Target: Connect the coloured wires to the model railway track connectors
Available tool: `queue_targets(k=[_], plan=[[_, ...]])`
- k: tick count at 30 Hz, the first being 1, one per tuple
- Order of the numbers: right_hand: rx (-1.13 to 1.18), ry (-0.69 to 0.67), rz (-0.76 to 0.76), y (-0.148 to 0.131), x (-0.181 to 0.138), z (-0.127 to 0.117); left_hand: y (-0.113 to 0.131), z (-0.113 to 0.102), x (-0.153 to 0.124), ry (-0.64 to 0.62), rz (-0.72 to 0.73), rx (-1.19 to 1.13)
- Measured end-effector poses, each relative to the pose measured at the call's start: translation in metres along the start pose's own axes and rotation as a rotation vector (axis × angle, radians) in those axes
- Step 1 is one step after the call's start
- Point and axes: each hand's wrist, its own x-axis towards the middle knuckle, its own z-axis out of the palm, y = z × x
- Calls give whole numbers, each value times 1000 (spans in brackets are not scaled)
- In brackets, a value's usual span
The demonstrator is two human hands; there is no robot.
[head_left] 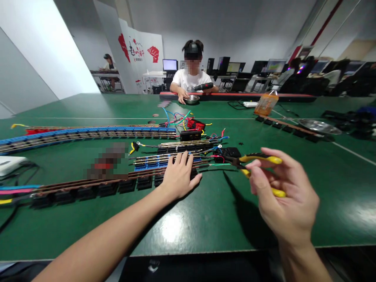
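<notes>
My left hand (179, 177) lies palm down with its fingers spread over a short blue-based rail strip (147, 163) and the end of a long brown rail strip (88, 187) on black blocks. My right hand (289, 196) is wrapped round pliers (259, 157) with yellow and black handles. The pliers' jaws point left, close to a green wire (219, 164) at the right end of the strips; whether they touch it I cannot tell. Just behind the jaws is a black connector block (228, 152). Red and blue wires stick out nearby.
A long blue curved rail (88, 136) spans the left, with a red block (196, 124) and tangled wires at its end. Farther right are an orange bottle (266, 102), another rail strip (289, 128) and a metal dish (319, 126). Across the green table (205, 219) a person holds a screwdriver-like tool (204, 86) by a metal bowl (191, 100).
</notes>
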Motion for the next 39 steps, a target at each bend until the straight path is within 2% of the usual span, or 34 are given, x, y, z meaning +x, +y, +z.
queue_targets(k=[2,4,7,9,13,17,21,25,30,39], plan=[[21,65,-102,-5,22,6,0,1,1,5,-2,-7],[55,59,-180,2,47,17,-1,2,2,6,-2,-18],[104,-19,-216,32,76,37,-2,1,1,-4,3,-43],[124,-25,-194,55,82,48,-3,0,0,-19,6,-62],[138,-43,-172,84,71,56,-4,-4,-4,-36,9,-102],[149,-108,-188,92,61,54,-6,-6,-4,12,0,-108],[136,-90,-112,99,60,54,-18,-8,0,80,-59,-65],[119,-110,-98,108,52,54,-30,-7,5,40,-106,-19],[146,-130,-163,109,39,53,-32,-6,6,-50,-105,-3],[148,-32,-141,104,45,46,-30,-5,7,-46,-96,7]])
